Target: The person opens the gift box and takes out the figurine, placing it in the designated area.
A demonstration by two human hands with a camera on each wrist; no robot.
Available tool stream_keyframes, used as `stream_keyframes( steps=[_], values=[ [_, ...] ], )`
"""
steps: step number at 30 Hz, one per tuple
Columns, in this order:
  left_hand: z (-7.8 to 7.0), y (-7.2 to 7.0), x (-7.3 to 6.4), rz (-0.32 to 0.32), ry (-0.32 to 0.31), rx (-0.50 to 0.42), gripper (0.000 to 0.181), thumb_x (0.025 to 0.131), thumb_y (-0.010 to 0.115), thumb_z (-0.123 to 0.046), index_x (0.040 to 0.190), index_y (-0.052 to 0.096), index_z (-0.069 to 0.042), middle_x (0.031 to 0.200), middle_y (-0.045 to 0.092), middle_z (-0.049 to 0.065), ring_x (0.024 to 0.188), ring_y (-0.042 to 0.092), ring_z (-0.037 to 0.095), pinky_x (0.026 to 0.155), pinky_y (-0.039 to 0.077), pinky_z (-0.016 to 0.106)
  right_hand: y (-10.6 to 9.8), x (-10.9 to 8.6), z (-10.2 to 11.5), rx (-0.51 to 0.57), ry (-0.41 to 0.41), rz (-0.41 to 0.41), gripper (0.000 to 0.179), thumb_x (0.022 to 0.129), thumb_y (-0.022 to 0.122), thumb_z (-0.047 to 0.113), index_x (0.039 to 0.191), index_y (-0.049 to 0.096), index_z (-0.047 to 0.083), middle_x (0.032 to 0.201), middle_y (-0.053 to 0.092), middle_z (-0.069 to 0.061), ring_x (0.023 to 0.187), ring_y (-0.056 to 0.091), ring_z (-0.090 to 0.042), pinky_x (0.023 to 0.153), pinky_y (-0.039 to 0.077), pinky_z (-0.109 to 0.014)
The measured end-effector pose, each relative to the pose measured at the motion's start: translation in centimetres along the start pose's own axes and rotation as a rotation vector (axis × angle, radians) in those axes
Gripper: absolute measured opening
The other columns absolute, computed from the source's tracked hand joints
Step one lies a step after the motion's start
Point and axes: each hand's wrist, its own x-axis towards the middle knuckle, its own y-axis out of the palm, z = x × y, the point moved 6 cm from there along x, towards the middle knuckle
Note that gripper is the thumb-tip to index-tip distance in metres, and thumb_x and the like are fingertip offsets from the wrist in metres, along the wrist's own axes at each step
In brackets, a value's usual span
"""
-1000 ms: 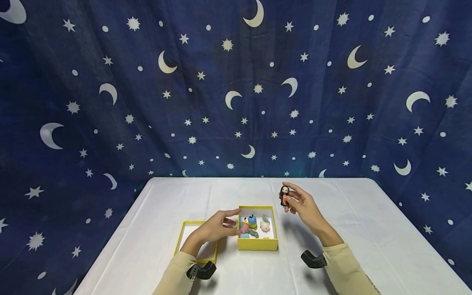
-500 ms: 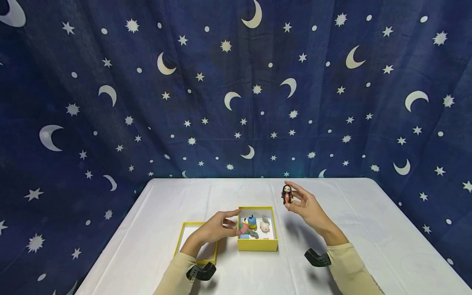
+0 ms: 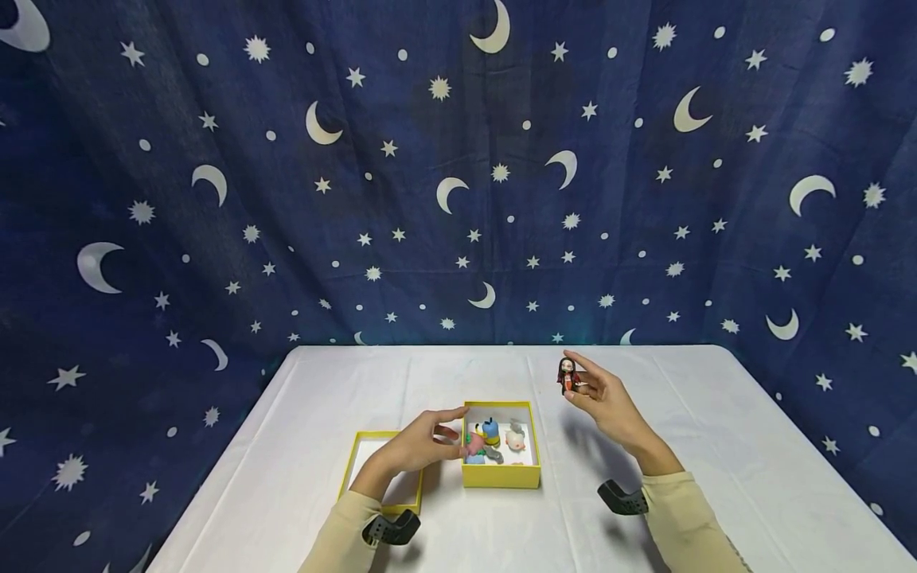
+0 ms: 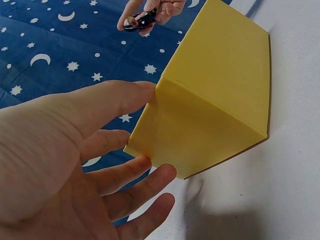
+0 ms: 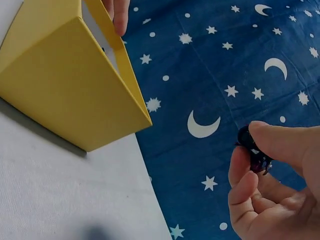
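Note:
A small long-haired figurine (image 3: pixel 568 376), dark with a reddish-orange front, is pinched upright in my right hand (image 3: pixel 609 402), above the table and right of the yellow box (image 3: pixel 501 476). In the right wrist view the thumb and fingers grip the figurine (image 5: pixel 254 150), mostly dark there. My left hand (image 3: pixel 419 440) touches the box's left side. The left wrist view has its thumb (image 4: pixel 135 90) at the rim, with the other fingers spread along the wall. Inside the box lie a blue-and-yellow toy (image 3: pixel 490 430), a pink toy (image 3: pixel 474 444), a whitish round toy (image 3: pixel 515 438) and grey pieces.
A yellow-edged lid (image 3: pixel 401 508) lies left of the box, partly under my left forearm. White cloth covers the table (image 3: pixel 716 446). Behind its far edge hangs a dark blue curtain (image 3: pixel 401 199) with moons and stars. A black wrist device (image 3: pixel 622 499) sits at each cuff.
My right hand has drifted to the right with the figurine, away from the box, and the figurine has turned more face-on. My left hand and the box stay where they were.

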Motion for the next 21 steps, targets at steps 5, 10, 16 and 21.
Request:
stream_keyframes(
  steps=[5,10,16,21],
  values=[
    [0.0,-0.1,0.1,0.002,0.006,0.017,0.07,0.092,0.073,-0.017,0.153,0.042,-0.003,0.157,0.044,0.018,0.126,0.06,0.035,0.101,0.053,0.047,-0.2,0.0,-0.5,0.027,0.031,0.017,0.07,0.096,0.063,-0.003,0.158,0.03,0.002,0.131,0.053,-0.037,0.087,0.064,0.0,0.078,0.053,-0.017],
    [-0.3,0.0,0.2,0.003,0.03,0.012,0.069,0.092,0.073,-0.014,0.151,0.041,0.003,0.159,0.042,0.019,0.127,0.06,0.035,0.105,0.05,0.051,-0.4,0.1,-1.2,-0.002,0.048,0.012,0.07,0.096,0.063,-0.002,0.158,0.031,0.003,0.131,0.055,-0.037,0.09,0.065,0.002,0.079,0.054,-0.016],
    [-0.3,-0.1,0.3,-0.004,0.034,0.013,0.071,0.091,0.075,-0.014,0.15,0.041,0.005,0.158,0.042,0.02,0.126,0.061,0.034,0.106,0.049,0.053,-0.6,0.2,-1.8,-0.016,0.035,-0.001,0.068,0.096,0.064,-0.001,0.156,0.03,-0.003,0.128,0.057,-0.04,0.09,0.066,0.002,0.078,0.054,-0.015],
    [-0.2,-0.2,0.2,-0.013,0.031,0.019,0.069,0.091,0.075,-0.014,0.149,0.043,0.005,0.157,0.044,0.019,0.125,0.061,0.035,0.106,0.049,0.053,-0.5,0.2,-2.5,0.01,0.023,-0.002,0.067,0.095,0.064,-0.003,0.153,0.031,-0.008,0.125,0.058,-0.043,0.088,0.067,0.0,0.078,0.054,-0.014]
  ],
)
